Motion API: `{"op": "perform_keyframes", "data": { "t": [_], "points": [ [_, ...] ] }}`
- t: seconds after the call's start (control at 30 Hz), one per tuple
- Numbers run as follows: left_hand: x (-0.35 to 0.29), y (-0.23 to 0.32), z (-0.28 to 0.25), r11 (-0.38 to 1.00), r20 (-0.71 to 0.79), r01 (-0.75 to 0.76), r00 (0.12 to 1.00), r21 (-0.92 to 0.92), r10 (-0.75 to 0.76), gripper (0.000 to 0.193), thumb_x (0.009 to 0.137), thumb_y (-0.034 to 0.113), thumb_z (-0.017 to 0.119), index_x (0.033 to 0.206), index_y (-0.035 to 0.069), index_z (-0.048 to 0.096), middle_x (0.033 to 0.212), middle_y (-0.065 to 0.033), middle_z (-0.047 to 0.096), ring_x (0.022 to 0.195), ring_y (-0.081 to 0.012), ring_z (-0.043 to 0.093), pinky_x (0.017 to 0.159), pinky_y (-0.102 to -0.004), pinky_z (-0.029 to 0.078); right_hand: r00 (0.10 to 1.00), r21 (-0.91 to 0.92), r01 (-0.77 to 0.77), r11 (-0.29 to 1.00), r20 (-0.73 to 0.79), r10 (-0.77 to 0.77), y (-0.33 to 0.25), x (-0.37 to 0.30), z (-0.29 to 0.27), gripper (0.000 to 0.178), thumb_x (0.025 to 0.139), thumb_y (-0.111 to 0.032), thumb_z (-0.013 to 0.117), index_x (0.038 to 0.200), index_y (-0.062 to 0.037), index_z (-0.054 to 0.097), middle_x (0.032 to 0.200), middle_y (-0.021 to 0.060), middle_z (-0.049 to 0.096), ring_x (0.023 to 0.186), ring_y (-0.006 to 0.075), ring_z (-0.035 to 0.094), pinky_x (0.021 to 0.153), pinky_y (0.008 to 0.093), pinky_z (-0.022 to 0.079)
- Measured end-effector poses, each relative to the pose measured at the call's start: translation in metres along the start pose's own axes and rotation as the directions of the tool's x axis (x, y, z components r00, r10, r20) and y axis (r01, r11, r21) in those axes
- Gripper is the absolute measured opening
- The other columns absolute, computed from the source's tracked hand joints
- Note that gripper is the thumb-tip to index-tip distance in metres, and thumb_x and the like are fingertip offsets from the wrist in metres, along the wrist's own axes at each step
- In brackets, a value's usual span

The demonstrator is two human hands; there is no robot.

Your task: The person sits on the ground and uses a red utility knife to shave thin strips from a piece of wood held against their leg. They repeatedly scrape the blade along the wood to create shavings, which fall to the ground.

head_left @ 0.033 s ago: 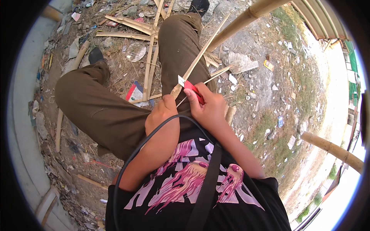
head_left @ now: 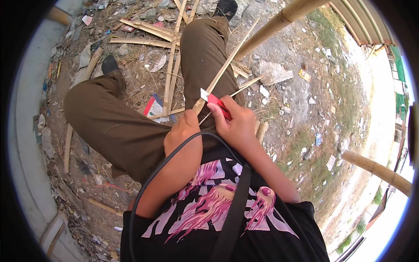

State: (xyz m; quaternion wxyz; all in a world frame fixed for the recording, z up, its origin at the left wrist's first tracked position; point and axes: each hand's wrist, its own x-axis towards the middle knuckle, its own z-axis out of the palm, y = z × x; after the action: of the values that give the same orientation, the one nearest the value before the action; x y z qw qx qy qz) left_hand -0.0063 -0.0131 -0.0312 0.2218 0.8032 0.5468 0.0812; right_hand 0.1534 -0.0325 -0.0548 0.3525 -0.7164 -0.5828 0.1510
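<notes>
My left hand [head_left: 183, 129] is closed around the near end of a long bamboo strip [head_left: 228, 63], which slants away over my thigh to the upper right. A red utility knife [head_left: 219, 107] is gripped in my right hand [head_left: 238, 122], thumb pressed along its body. The knife's blade lies against the strip just beyond my left fingers. Below the knife, a thinner bamboo sliver [head_left: 247, 84] runs out to the right past my right hand. The fingertips of my left hand are partly hidden.
Split bamboo pieces [head_left: 171, 70] lie crossed on the littered ground between my feet. A thick bamboo pole [head_left: 279, 25] rises at the upper right, another pole [head_left: 377, 170] at the right. A pale wall [head_left: 27, 131] stands on the left. A black cable [head_left: 146, 185] loops over my left forearm.
The blade sits very slightly closer to my left hand along the strip. Both hands keep their grips, and the rest is almost unchanged.
</notes>
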Motion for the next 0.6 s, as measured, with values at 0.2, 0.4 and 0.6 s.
{"op": "perform_keyframes", "data": {
  "t": [0.2,0.4,0.6],
  "points": [
    [0.005,-0.002,-0.036,0.875,0.166,0.016,0.983,-0.484,0.074,0.024,0.111,0.021,0.045,0.104,-0.001,0.05,0.077,-0.0232,0.06,0.067,-0.0405,0.061,0.064,-0.0457,0.045,0.998,0.081,-0.001,0.997,0.062,-0.004,0.006,-0.001,-0.009,0.032,0.094,-0.035,0.075,0.082,-0.0084,0.062,0.057,0.0118,0.055,0.048,0.0327,0.06,0.047,0.0402,0.044],
    [-0.001,-0.031,-0.037,0.71,0.506,0.367,0.862,-0.601,-0.017,0.026,0.111,0.023,0.052,0.098,0.0,0.048,0.069,-0.0118,0.051,0.062,-0.0152,0.044,0.059,-0.0354,0.04,0.985,0.143,0.004,0.99,0.172,-0.029,0.003,0.002,-0.018,0.031,0.097,-0.035,0.072,0.084,-0.008,0.063,0.057,0.012,0.055,0.048,0.0328,0.06,0.048,0.0411,0.044],
    [0.008,-0.019,-0.03,0.778,0.341,0.252,0.939,-0.576,-0.052,0.029,0.109,0.025,0.057,0.097,-0.001,0.05,0.065,-0.0198,0.053,0.054,-0.0279,0.048,0.056,-0.0412,0.042,0.968,0.129,0.066,0.989,0.232,-0.095,0.002,0.003,-0.026,0.033,0.1,-0.038,0.068,0.087,-0.008,0.063,0.055,0.0139,0.054,0.051,0.0355,0.061,0.048,0.0425,0.043]
  ]
}}
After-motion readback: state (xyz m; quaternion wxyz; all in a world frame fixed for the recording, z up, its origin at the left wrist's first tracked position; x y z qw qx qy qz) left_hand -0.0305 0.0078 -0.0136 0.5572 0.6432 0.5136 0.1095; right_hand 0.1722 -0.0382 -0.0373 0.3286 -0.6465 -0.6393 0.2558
